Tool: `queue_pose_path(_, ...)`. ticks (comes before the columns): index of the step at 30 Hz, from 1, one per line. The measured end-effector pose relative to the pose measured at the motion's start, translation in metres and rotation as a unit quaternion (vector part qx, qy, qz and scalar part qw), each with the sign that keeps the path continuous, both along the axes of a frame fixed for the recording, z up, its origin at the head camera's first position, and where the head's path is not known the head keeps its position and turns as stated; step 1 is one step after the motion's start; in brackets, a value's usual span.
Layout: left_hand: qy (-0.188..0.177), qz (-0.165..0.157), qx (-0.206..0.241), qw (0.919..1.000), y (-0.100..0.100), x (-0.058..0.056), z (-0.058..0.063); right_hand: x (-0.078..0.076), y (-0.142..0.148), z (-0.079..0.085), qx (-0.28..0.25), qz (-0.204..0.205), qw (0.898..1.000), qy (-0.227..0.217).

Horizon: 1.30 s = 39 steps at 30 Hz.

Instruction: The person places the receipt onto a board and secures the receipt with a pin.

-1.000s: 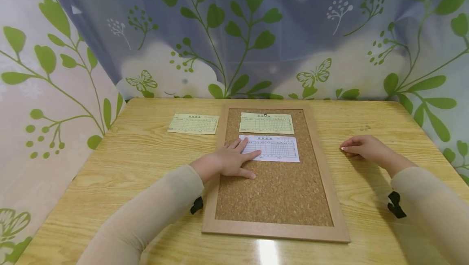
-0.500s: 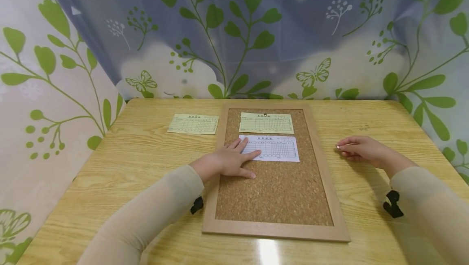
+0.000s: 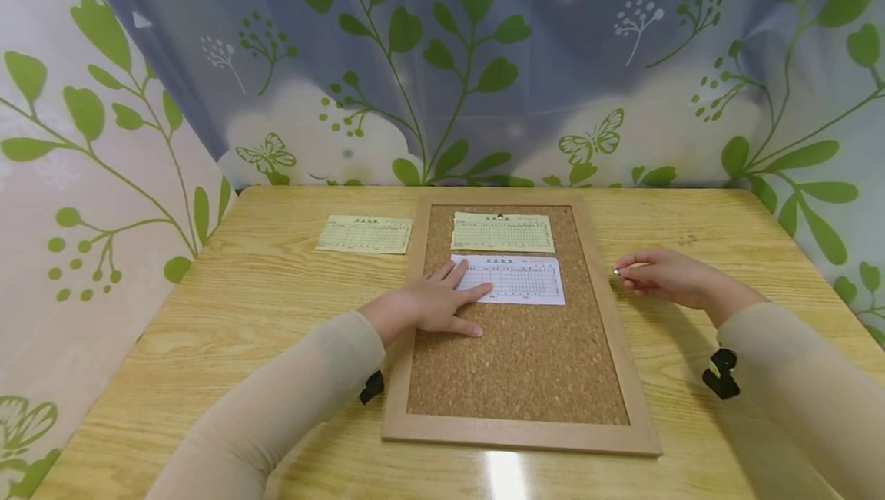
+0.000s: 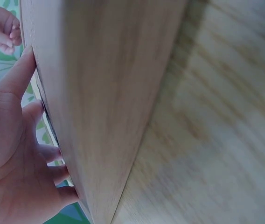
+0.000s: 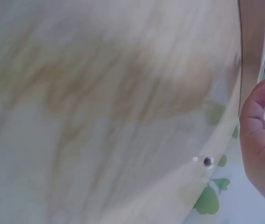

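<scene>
A framed corkboard (image 3: 518,369) lies flat on the table. My left hand (image 3: 445,302) rests on it with spread fingers, pressing the left part of a white printed slip (image 3: 528,285). Above that, a yellow slip (image 3: 502,235) is fixed at its top edge by a push pin (image 3: 501,216). Just off the board's right edge, my right hand (image 3: 667,277) pinches a small shiny push pin (image 3: 617,272) between thumb and fingertips. The left wrist view shows my left hand (image 4: 16,140) reaching over the wooden frame (image 4: 104,93).
A second yellow slip (image 3: 365,234) lies on the table (image 3: 276,285) left of the board. Small pins (image 5: 207,161) sit on the tabletop near the right hand. A leaf-patterned curtain (image 3: 470,100) hangs behind the table.
My right hand has moved left, toward the board's right edge, carrying the pinched push pin. My left hand and the slips have stayed in place.
</scene>
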<state>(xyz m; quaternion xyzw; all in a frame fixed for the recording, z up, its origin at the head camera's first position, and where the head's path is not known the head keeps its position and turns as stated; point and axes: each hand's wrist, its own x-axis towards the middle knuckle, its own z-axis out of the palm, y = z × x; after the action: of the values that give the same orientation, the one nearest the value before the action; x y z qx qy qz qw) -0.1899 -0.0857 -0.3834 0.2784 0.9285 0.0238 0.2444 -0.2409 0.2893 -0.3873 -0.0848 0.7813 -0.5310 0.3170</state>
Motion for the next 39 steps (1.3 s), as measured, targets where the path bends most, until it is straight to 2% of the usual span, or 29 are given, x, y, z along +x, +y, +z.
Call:
queue_pose_path(21, -0.002, 0.004, 0.006, 1.0, -0.001, 0.0, 0.0, -0.014, -0.035, 0.009, -0.055, 0.008, 0.997, -0.045)
queue_pose_path(31, 0.0, -0.005, -0.004, 1.0, -0.001, 0.0, -0.003, -0.015, -0.05, 0.01, -0.037, 0.009, 0.998, -0.05)
queue_pose_path(39, 0.005, -0.005, -0.001, 1.0, -0.001, 0.0, 0.0, -0.019, -0.065, 0.015, -0.003, 0.016, 0.999, -0.048)
